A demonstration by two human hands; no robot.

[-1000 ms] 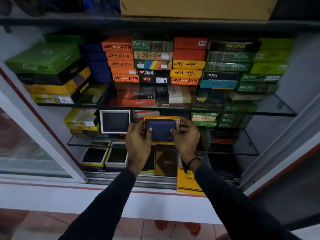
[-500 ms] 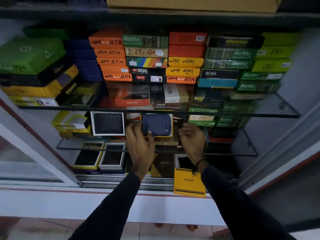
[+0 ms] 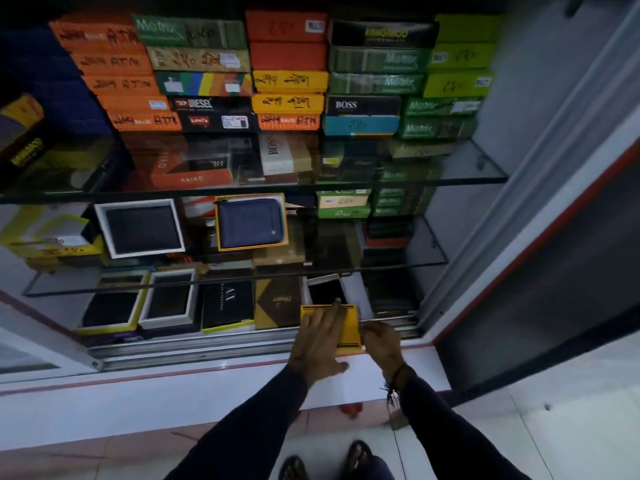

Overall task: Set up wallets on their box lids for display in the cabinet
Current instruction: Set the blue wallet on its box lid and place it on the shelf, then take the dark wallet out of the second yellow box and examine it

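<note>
Filling the frame, the glass-shelved cabinet (image 3: pixel 485 174) is packed with boxes; a navy wallet (image 3: pixel 251 223) is propped mid-frame on its yellow lid. Lower centre, a yellow box (image 3: pixel 348 323) is covered by the spread left hand (image 3: pixel 320 344) and pinched by right hand (image 3: pixel 381 341) fingers.

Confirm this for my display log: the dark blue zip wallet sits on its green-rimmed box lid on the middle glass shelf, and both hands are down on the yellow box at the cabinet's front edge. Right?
One detail is off. In the head view the dark blue zip wallet rests on a yellow-rimmed box lid, not green. The rest holds: it stands on the middle glass shelf, and the left hand and right hand are on the yellow box.
</note>
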